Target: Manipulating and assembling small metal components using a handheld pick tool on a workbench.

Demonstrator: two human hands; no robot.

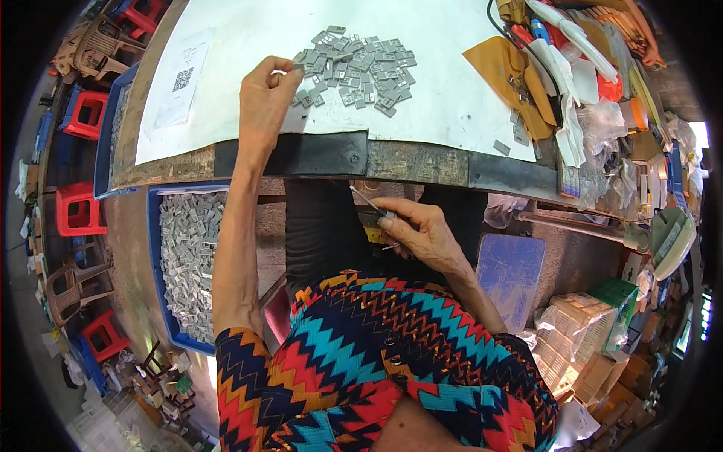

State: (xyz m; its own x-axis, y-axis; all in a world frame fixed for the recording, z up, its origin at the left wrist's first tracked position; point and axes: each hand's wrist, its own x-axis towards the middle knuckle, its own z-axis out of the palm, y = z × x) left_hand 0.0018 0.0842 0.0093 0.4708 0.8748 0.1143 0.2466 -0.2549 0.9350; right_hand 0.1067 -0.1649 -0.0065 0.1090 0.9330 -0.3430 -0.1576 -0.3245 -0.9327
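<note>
My left hand (265, 96) reaches over the white-covered table to the left edge of a heap of small flat grey metal pieces (360, 64). Its thumb and forefinger are closed together beside the outermost pieces; whether one is between them is hidden. Below the table edge, over my lap, my right hand (425, 233) is closed around a slim metal tool (364, 199). The thin shaft points up and to the left, and its kind cannot be made out. Another thin end shows below the fingers.
A blue crate (160, 282) full of similar pieces stands below the table at the left. On the tabletop are a printed sheet (183, 83), a brown envelope (520, 83) and a few loose pieces (502, 147). Plastic bags and tools crowd the right. Red stools (81, 207) stand far left.
</note>
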